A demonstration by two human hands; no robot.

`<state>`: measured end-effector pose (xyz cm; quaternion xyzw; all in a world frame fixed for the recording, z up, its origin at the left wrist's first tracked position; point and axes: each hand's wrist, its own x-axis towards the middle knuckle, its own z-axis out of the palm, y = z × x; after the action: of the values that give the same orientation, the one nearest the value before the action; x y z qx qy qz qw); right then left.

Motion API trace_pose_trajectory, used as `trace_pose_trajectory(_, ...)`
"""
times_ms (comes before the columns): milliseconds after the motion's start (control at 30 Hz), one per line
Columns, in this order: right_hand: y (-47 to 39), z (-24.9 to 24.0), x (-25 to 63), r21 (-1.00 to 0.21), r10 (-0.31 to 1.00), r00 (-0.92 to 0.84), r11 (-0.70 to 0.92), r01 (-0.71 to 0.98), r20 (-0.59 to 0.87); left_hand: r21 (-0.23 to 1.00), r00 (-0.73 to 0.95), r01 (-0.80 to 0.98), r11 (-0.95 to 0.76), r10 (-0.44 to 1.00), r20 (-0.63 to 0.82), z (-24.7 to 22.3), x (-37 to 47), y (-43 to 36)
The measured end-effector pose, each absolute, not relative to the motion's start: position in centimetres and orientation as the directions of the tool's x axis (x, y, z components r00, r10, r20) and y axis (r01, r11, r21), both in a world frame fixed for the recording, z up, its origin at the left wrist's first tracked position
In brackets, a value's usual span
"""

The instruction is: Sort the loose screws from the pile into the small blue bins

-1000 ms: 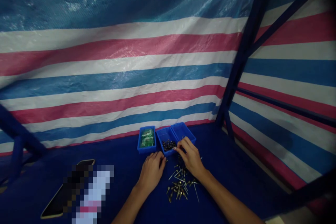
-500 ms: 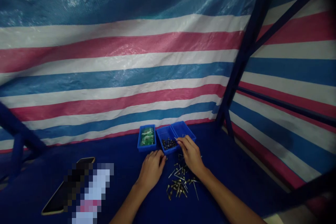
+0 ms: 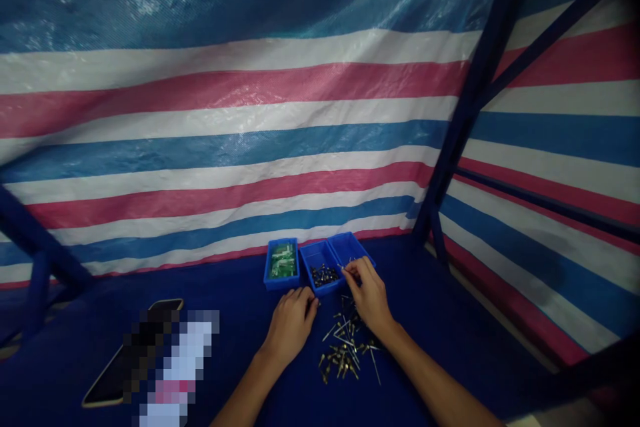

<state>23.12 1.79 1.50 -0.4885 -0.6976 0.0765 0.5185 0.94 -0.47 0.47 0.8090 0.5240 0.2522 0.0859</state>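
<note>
My right hand [image 3: 367, 290] is over the near edge of the right blue bin [image 3: 350, 245], its thumb and fingertips pinched on a small thin piece too small to name. My left hand [image 3: 291, 320] rests on the blue table just in front of the bins, fingers curled together; what they hold, if anything, is hidden. The middle blue bin [image 3: 316, 255] holds small dark metal parts [image 3: 324, 275]. Green and clear pieces [image 3: 283, 261] fill the left blue bin [image 3: 268, 280]. Between my forearms lies a loose pile of brass-coloured parts and thin silver pins [image 3: 345, 353].
A phone [image 3: 107, 373] lies at the left of the table [image 3: 240, 300], beside a blurred white and pink item [image 3: 183, 360]. Blue metal frame posts [image 3: 457, 120] stand at both sides. Striped plastic sheeting [image 3: 225, 147] hangs behind and at the right.
My right hand has shifted slightly to the right, away from the middle bin and over the right bin's near edge. My left hand stays in place. The whole view has shifted a little.
</note>
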Motion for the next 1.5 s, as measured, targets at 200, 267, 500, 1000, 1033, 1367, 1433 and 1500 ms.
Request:
trace_pose_trajectory(200,1.8,1.5,23.3,-0.593,0.751,0.008,0.515,0.620,0.660,0.403,0.326,0.799,-0.447,0.884,0.334,0.4,1.0,-0.5)
trace_pose_trajectory(267,1.9,1.5,23.4,-0.598,0.749,0.029,0.503,0.624,0.661,0.401,0.327,0.800,-0.446,0.885,0.331,0.3,0.9,-0.5)
trace_pose_trajectory(500,2.0,1.3,23.4,-0.620,0.750,0.058,0.498,0.606,0.658,0.406,0.328,0.797,-0.448,0.884,0.331,0.3,0.9,-0.5)
trace_pose_trajectory(1000,2.0,1.2,23.8,-0.613,0.755,0.108,0.430,0.663,0.647,0.406,0.328,0.804,-0.435,0.893,0.307,0.6,1.0,-0.6)
trace_pose_trajectory(1033,2.1,1.1,24.1,-0.631,0.767,0.146,0.386,0.672,0.625,0.407,0.327,0.804,-0.433,0.894,0.305,0.6,1.0,-0.6)
trace_pose_trajectory(1367,2.4,0.5,24.8,-0.449,0.797,0.083,0.247,0.859,0.598,0.420,0.320,0.795,-0.438,0.891,0.322,0.6,1.0,-0.6)
trace_pose_trajectory(1433,2.3,0.5,24.6,-0.423,0.808,0.087,0.211,0.881,0.582,0.419,0.320,0.795,-0.438,0.890,0.324,0.6,1.0,-0.6)
trace_pose_trajectory(1500,2.3,0.6,24.6,-0.406,0.819,0.100,0.170,0.898,0.565,0.416,0.321,0.797,-0.438,0.890,0.323,0.6,1.0,-0.6)
